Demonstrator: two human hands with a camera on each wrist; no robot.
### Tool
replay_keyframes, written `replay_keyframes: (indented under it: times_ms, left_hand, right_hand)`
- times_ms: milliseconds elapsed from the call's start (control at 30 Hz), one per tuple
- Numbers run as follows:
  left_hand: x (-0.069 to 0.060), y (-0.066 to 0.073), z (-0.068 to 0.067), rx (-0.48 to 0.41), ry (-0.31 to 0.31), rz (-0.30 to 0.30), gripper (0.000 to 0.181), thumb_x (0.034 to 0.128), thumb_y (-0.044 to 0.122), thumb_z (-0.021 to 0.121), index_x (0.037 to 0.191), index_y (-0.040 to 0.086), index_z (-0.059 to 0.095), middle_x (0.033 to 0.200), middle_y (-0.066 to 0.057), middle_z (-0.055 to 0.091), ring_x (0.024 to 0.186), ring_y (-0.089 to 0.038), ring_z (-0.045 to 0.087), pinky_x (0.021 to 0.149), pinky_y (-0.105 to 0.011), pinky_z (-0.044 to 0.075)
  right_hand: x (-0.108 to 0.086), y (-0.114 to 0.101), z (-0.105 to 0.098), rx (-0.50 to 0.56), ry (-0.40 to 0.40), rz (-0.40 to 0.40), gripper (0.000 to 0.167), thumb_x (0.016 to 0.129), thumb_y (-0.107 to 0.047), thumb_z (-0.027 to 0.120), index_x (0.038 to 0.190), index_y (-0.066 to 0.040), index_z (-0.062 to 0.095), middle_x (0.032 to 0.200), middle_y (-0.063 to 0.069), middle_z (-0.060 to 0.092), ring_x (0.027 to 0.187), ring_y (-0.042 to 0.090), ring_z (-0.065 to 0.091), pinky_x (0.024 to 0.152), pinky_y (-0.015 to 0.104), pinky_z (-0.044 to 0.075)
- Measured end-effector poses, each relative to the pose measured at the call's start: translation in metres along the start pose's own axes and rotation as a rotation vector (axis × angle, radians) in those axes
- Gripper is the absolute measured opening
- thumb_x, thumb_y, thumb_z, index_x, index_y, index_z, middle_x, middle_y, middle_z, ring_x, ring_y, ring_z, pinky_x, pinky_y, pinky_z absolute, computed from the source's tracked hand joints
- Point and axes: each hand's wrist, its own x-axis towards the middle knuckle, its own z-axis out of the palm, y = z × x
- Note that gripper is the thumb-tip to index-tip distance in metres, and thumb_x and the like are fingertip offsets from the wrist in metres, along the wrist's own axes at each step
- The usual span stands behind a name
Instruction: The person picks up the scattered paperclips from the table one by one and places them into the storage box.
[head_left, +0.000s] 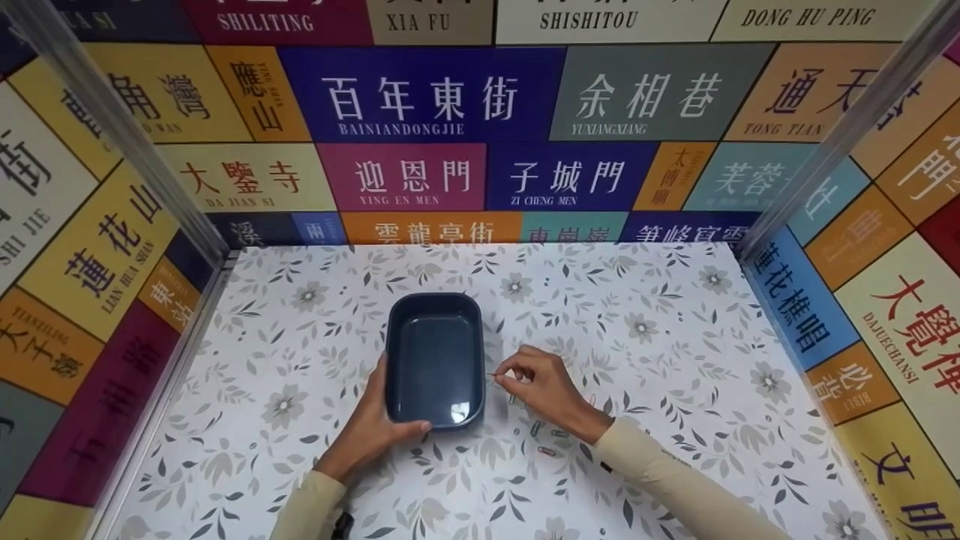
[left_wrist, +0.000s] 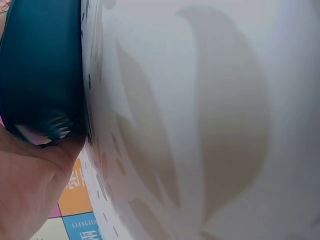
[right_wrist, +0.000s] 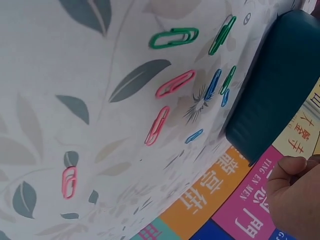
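A dark blue rectangular dish (head_left: 435, 352) stands upright on the table, and its inside shows only a bright reflection. My left hand (head_left: 375, 427) holds its near left corner, thumb along the front rim; the fingers behind are hidden. Just right of the dish, my right hand (head_left: 544, 382) pinches something thin and tiny between thumb and index finger, which looks like a paper clip. Loose paper clips lie beneath and beside that hand: green clip (right_wrist: 174, 38), pink clip (right_wrist: 175, 83), blue clip (right_wrist: 213, 84) and several others. The dish wall (right_wrist: 280, 80) rises beyond them.
A white tablecloth (head_left: 315, 345) with grey leaves and flowers covers the table. Colourful panels with lettering (head_left: 420, 94) stand behind it and on both sides. Clear upright posts (head_left: 840, 120) mark the back corners.
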Motion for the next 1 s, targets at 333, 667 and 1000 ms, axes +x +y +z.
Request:
replay_keyframes:
  times_ms: [333, 667, 1000]
  left_hand:
    - [-0.001, -0.001, 0.000, -0.014, 0.002, 0.011, 0.147, 0.0751, 0.036, 0.104, 0.179, 0.024, 0.002, 0.184, -0.013, 0.011, 0.168, -0.036, 0.014, 0.133, -0.060, 0.012]
    - [-0.001, -0.001, -0.001, -0.035, 0.001, 0.020, 0.147, 0.0743, 0.033, 0.104, 0.179, 0.025, 0.001, 0.184, -0.012, 0.012, 0.168, -0.034, 0.016, 0.132, -0.058, 0.013]
    - [-0.001, -0.002, 0.000, -0.021, -0.013, 0.042, 0.145, 0.0773, 0.035, 0.102, 0.179, 0.018, 0.000, 0.183, -0.017, 0.012, 0.167, -0.039, 0.017, 0.131, -0.062, 0.016]
  right_hand:
    - [0.005, -0.003, 0.012, -0.022, -0.049, -0.040, 0.009, 0.095, -0.002, 0.084, 0.093, -0.010, 0.084, 0.079, 0.004, 0.061, 0.070, 0.028, 0.055, 0.068, 0.025, 0.041]
    - [0.013, -0.004, 0.021, -0.078, -0.106, -0.115, 0.012, 0.093, 0.000, 0.083, 0.094, -0.012, 0.084, 0.084, -0.003, 0.065, 0.077, 0.013, 0.060, 0.070, 0.029, 0.052]
    - [0.011, -0.003, 0.026, -0.121, -0.187, -0.141, 0.004, 0.099, -0.008, 0.081, 0.098, -0.007, 0.085, 0.087, 0.002, 0.065, 0.081, 0.017, 0.063, 0.073, 0.029, 0.053]
